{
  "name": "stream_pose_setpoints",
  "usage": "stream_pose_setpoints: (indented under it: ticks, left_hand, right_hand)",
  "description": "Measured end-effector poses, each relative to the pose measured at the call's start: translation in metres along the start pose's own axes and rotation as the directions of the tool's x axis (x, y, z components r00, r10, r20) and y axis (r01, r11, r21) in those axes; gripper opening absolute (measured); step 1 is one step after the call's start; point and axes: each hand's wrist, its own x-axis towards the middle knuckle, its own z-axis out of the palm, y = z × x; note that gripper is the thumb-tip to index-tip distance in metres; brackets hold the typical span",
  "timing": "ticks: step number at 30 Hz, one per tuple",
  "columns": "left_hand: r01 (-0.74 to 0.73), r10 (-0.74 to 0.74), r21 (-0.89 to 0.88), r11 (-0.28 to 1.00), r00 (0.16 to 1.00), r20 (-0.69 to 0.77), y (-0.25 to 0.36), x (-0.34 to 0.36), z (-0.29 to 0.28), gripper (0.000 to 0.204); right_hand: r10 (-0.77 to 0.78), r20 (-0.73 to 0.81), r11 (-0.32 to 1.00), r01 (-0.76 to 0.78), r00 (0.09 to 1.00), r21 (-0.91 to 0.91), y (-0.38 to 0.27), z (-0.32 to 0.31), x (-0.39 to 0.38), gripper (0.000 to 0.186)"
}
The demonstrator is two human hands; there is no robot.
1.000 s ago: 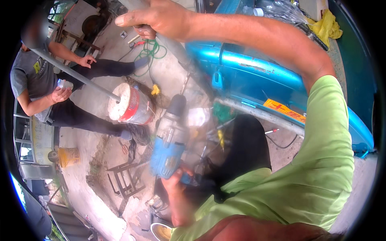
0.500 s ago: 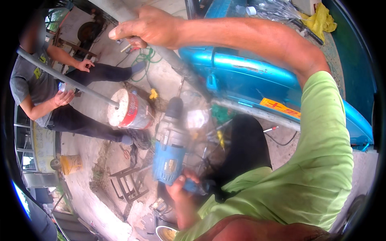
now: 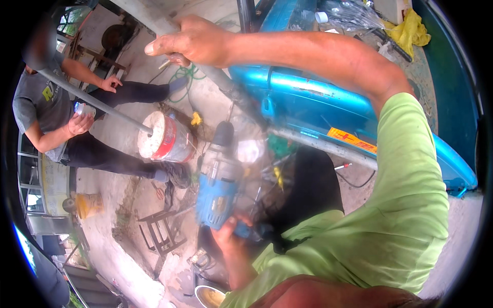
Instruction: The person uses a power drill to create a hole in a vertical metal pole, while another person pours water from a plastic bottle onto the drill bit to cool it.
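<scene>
My right hand (image 3: 197, 41) reaches across the top of the view, its fingers wrapped around a thick grey metal pole (image 3: 146, 15) that slants down toward the middle. Low in the centre, my left hand (image 3: 231, 231) is closed around the handle of a blue power drill (image 3: 214, 197). The drill's dark chuck points away from me, and its outline is slightly blurred. Just right of the drill, a white patch (image 3: 250, 150) lies among blurred things near my dark-trousered leg. Whether the chuck holds a bit, I cannot tell.
A seated co-worker (image 3: 51, 110) at left holds a small container. A grey rod (image 3: 105, 107) reaches a whitish bucket (image 3: 177, 141) with a red band. Blue metal panel (image 3: 313, 97) at right, green hose (image 3: 187, 77) behind, small metal frame (image 3: 159, 233) and yellow bucket (image 3: 90, 205) lower left.
The view has shifted slightly. My right hand appears a little farther right and lower, still around the pole. My left hand keeps its hold on the drill.
</scene>
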Motion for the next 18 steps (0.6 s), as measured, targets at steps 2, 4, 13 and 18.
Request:
stream_pose_setpoints:
  ticks: [2, 4, 13, 18]
  left_hand:
    - [0.019, -0.019, -0.030, 0.999, 1.000, 0.004, -0.007, 0.004, -0.015, 0.044]
    - [0.032, -0.030, -0.061, 0.998, 0.999, 0.033, -0.009, 0.005, -0.024, 0.042]
    - [-0.021, 0.021, 0.057, 0.998, 1.000, -0.006, -0.007, 0.006, -0.026, 0.044]
    - [0.046, -0.046, -0.012, 0.999, 0.999, -0.023, -0.005, 0.008, -0.029, 0.040]
  right_hand:
    - [0.011, 0.014, 1.000, -0.011, 1.000, -0.019, 0.003, -0.001, 0.002, 0.033]
    - [0.013, -0.019, 1.000, -0.014, 1.000, -0.014, 0.007, 0.002, 0.006, 0.033]
    - [-0.034, -0.067, 0.993, 0.026, 0.997, -0.111, -0.010, 0.002, -0.005, 0.038]
    - [-0.007, -0.079, 0.984, -0.007, 0.997, -0.177, -0.013, 0.002, -0.005, 0.039]
